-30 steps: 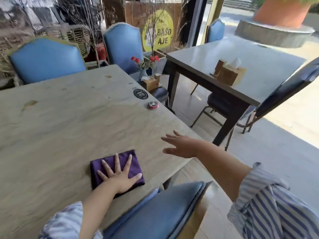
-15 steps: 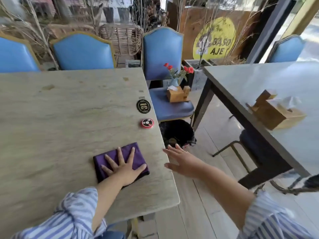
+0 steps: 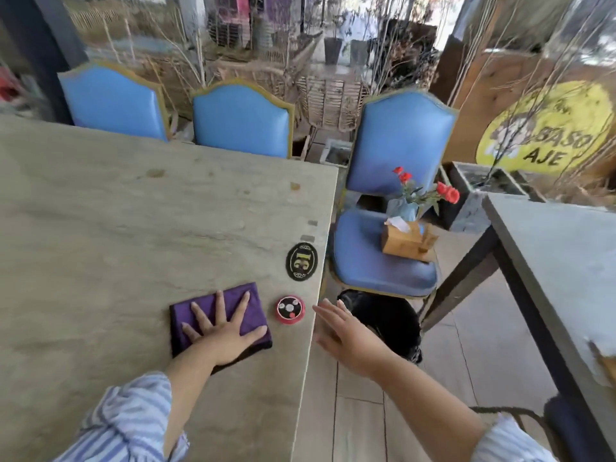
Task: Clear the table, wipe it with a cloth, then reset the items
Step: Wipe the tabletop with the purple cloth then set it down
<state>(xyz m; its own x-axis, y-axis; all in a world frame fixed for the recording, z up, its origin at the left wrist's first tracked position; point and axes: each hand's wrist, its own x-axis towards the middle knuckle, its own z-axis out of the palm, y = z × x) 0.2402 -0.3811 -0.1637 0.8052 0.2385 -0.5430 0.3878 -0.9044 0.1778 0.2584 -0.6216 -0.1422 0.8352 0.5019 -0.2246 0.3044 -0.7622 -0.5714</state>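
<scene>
On the counter (image 3: pixel 133 228) we wipe w/ purple cloth (image 3: pixel 255 300) near its 3 o'clock edge. Left grip (image 3: pixel 223 331) flat on it, fingers spread; right grip (image 3: pixel 346 338) spread, empty, off-counter. We'd press evenly, skirt red buzzer (image 3: pixel 290 310) at cloth's 3 o'clock.

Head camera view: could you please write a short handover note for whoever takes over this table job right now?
Left hand: flat, fingers spread, pressing the purple cloth on the table near its right edge.
Right hand: open, empty, off the table edge.
Things: red call button beside the cloth and black oval badge beyond it, both on the table; tissue box and flower vase on the blue chair seat.
Done: box and vase cleared off.
To do: finish the wipe, likely around the button and badge, then reset the box and vase.
</scene>
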